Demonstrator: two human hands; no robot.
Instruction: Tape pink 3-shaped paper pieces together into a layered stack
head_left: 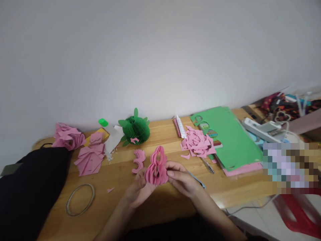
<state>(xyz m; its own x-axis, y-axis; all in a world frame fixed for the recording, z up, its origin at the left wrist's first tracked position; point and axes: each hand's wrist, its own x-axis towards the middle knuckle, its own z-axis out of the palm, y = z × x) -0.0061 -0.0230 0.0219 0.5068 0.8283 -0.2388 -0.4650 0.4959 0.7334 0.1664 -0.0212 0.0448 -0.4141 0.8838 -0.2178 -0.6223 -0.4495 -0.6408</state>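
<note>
Pink papercraft (162, 164) is pinched by 2 curled hands (182, 179).

A plain black garment (170, 231) is worn, shown only in part along the lower edge and too shadowed for its cut to be made out, while the left forearm (116, 216), right forearm (214, 211), left hand (140, 189) and slender-fingered right hand (182, 180) are left bare.

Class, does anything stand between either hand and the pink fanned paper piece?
Nothing visible does: the left hand and the right hand both touch the pink fanned paper piece directly, one at each side. The pink scalloped cut-outs lie on the table just beyond the left hand, not in between.
</note>
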